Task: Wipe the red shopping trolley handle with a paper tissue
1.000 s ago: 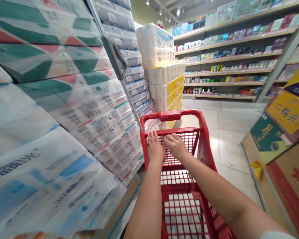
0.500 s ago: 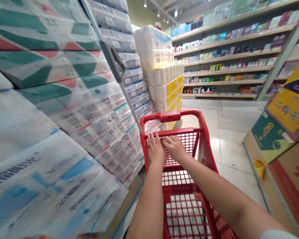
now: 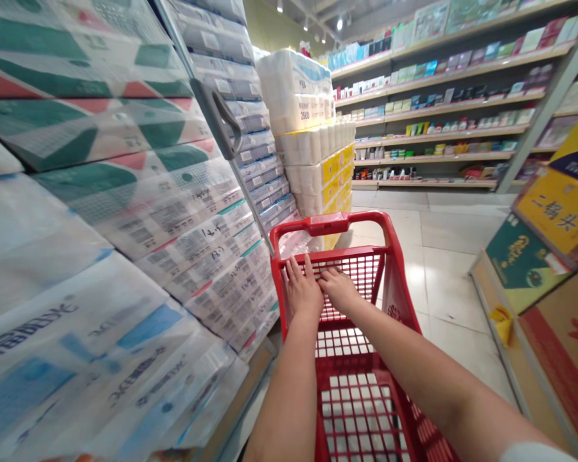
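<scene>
Both hands reach into the top of a red plastic rolling shopping basket (image 3: pixel 404 276), near its far mesh wall. My left hand (image 3: pixel 304 292) lies against that wall on the left, fingers stretched out and a little apart just under the rim. Beside it, my right hand (image 3: pixel 340 290) has its fingers bent and drawn together at the mesh; whatever is under its fingertips, if anything, is hidden. The basket's grey pull handle (image 3: pixel 216 119) on a metal rod slants up to the left, with neither hand on it.
Stacked tissue packs (image 3: pixel 173 212) rise close on the left. Toilet roll packs (image 3: pixel 313 147) stand ahead. Boxes (image 3: pixel 525 263) on a low platform line the right. Pale floor tiles (image 3: pixel 443 256) lead to stocked shelves (image 3: pixel 438 138) at the back.
The fingers of my right hand have curled in more, and the hand has shifted very slightly. My left hand has turned a little, with its fingers still stretched. The basket stays in place.
</scene>
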Action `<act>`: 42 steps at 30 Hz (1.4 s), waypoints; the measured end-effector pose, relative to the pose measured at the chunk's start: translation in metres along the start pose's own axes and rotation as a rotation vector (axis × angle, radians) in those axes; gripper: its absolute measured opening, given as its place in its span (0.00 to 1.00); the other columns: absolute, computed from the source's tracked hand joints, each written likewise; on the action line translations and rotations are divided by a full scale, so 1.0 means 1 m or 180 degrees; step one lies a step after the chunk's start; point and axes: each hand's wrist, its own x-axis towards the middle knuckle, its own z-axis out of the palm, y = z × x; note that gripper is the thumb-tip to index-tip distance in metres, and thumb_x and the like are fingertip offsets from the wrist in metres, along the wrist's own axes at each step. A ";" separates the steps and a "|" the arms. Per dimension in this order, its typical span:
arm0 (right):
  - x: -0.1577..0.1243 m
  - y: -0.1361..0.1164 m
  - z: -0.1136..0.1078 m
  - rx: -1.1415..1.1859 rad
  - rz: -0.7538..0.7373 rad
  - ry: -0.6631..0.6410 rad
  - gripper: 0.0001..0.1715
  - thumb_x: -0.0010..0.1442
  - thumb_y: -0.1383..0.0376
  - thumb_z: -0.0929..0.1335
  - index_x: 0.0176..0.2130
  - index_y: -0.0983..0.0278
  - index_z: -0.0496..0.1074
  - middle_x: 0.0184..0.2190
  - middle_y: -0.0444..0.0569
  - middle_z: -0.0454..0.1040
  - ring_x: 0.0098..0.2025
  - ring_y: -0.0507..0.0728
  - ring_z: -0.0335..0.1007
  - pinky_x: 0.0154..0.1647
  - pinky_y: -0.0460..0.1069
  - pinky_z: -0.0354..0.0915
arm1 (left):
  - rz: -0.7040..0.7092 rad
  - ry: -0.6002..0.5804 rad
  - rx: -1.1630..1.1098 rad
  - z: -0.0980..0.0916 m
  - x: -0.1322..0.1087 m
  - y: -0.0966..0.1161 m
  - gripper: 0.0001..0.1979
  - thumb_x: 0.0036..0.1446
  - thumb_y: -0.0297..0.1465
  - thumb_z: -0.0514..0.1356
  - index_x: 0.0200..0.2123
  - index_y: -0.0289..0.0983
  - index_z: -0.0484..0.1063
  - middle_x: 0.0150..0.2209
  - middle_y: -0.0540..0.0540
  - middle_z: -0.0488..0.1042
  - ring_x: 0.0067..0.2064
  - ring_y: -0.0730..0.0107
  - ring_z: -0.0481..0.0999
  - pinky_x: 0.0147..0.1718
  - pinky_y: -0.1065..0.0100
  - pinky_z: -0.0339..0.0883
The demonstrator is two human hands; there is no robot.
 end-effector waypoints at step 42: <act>0.004 0.013 -0.014 0.0646 0.0223 0.1375 0.24 0.62 0.73 0.60 0.56 0.63 0.68 0.54 0.51 0.69 0.53 0.59 0.61 0.57 0.54 0.61 | 0.0023 0.0055 -0.0173 0.000 0.002 -0.004 0.31 0.58 0.22 0.48 0.65 0.27 0.48 0.67 0.31 0.47 0.69 0.53 0.43 0.65 0.49 0.45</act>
